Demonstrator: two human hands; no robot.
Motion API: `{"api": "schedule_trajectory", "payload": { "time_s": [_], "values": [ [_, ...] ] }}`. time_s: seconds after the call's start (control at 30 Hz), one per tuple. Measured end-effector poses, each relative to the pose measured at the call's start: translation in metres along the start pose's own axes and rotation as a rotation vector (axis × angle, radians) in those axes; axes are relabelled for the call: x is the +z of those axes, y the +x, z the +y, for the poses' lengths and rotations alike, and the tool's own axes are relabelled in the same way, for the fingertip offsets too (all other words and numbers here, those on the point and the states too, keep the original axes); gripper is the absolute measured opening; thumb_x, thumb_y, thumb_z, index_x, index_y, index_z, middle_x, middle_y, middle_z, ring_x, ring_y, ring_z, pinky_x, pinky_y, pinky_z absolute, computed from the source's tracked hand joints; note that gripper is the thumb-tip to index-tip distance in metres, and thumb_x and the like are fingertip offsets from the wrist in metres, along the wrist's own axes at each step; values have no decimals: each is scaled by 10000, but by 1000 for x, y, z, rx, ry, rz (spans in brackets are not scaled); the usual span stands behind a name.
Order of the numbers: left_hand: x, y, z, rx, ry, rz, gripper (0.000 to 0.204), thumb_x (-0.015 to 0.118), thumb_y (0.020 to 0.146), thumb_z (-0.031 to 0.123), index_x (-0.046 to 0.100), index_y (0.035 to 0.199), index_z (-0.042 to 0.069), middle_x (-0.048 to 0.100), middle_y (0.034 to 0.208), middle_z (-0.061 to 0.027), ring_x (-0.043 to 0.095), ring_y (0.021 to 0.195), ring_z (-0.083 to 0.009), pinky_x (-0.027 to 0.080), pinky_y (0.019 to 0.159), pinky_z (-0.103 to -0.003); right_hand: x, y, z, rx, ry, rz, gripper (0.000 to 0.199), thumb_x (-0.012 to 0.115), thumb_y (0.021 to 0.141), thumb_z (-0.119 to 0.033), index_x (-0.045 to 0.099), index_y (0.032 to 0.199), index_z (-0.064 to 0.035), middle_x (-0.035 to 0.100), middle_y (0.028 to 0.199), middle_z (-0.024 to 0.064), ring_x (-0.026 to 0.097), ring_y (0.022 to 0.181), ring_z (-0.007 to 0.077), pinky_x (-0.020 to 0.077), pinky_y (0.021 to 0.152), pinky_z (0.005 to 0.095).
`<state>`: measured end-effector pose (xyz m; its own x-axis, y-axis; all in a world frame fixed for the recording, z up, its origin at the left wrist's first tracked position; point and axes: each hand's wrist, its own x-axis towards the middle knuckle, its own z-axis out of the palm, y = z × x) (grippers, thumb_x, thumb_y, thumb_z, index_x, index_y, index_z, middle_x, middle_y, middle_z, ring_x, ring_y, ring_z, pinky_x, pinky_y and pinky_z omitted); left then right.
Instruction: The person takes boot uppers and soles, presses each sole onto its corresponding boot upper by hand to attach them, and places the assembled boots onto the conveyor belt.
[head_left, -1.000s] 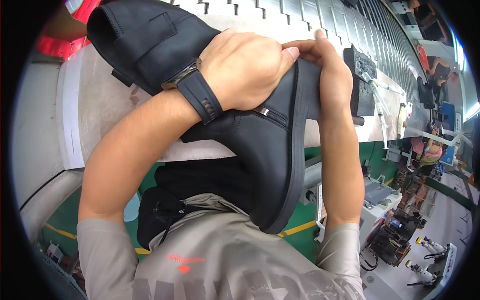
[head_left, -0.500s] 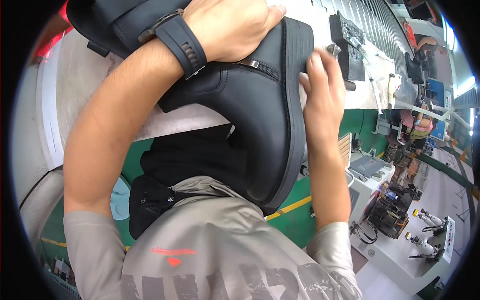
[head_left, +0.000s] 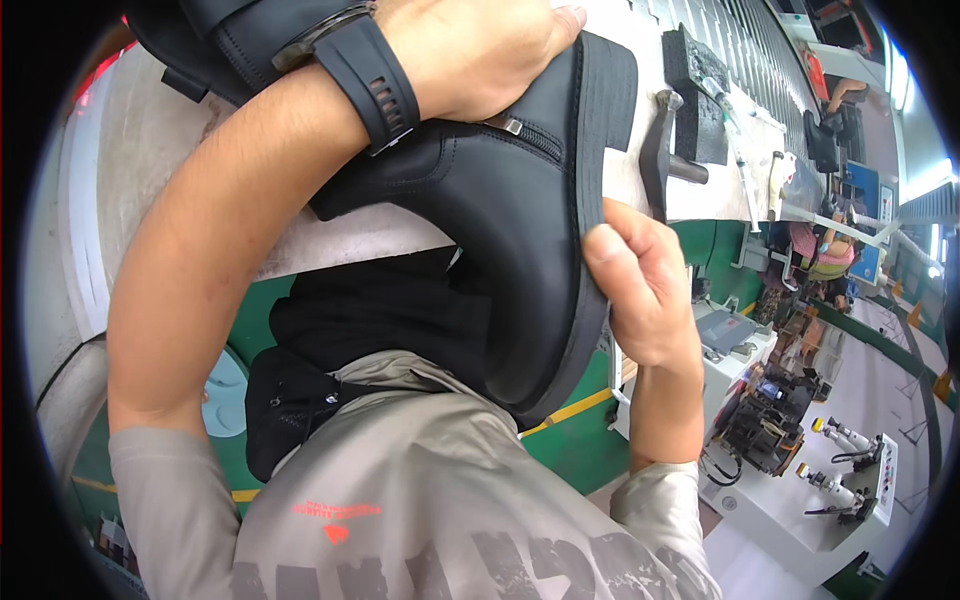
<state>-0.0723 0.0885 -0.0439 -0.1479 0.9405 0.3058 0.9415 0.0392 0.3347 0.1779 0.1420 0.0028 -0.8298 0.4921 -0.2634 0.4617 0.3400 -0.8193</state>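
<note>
A black leather ankle boot [head_left: 500,240] with a side zipper [head_left: 530,135] lies tilted on its side. Its toe points down toward my body and its thick black sole [head_left: 588,220] faces right. My left hand [head_left: 490,60], a dark watch on the wrist, is closed around the boot near the heel. Against the outer edge of the sole is my right hand [head_left: 645,280], fingers curled and thumb pressed at the rim. Whatever those fingers hold, if anything, is hidden. Just beyond the right hand, a hammer [head_left: 657,150] rests on the white worktable [head_left: 400,228].
More black leather footwear [head_left: 210,40] lies at the upper left. A dark block [head_left: 695,90] and a slim clear tube-like tool [head_left: 735,130] are right of the hammer. Ridged metal rollers [head_left: 740,40] run behind. White machinery [head_left: 850,490] stands at the right; a person sits farther off.
My right hand has slid down from beside the heel to the middle of the sole's edge, its fingers now curled in. The hammer has come into fuller view. My left hand keeps its grip.
</note>
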Motion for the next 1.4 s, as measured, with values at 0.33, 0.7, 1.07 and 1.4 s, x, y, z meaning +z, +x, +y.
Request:
{"api": "schedule_trajectory", "payload": {
  "time_s": [0.33,0.7,1.07,1.4],
  "values": [
    [3,5,-3,67,92,-29,318,497,1040,201,714,1136,-11,722,875,-260,720,858,-473,565,766,-561,22,-19,8,-15,140,302,400,638,1064,-335,609,884,21,601,810,3,487,741,80,437,649,297],
    [-4,4,2,-29,-18,-28,396,458,1095,273,732,1065,-10,735,924,-275,721,885,-483,552,818,-581,86,-68,34,-409,115,458,866,684,1040,-504,391,1548,133,539,1509,236,564,1372,288,437,1162,421],
    [-4,-22,9,-53,-272,296,419,526,1111,313,710,872,22,685,791,-239,652,783,-473,508,695,-541,1,71,-1,-31,463,400,572,647,1078,-383,565,1415,71,658,1285,143,630,1173,184,514,945,306],
    [3,-16,7,-98,-314,318,387,591,1074,269,693,794,22,660,707,-217,643,724,-453,511,708,-521,-1,89,6,-63,551,286,347,549,1127,-264,659,1289,24,620,942,-36,554,869,37,459,813,210]
  ]
}}
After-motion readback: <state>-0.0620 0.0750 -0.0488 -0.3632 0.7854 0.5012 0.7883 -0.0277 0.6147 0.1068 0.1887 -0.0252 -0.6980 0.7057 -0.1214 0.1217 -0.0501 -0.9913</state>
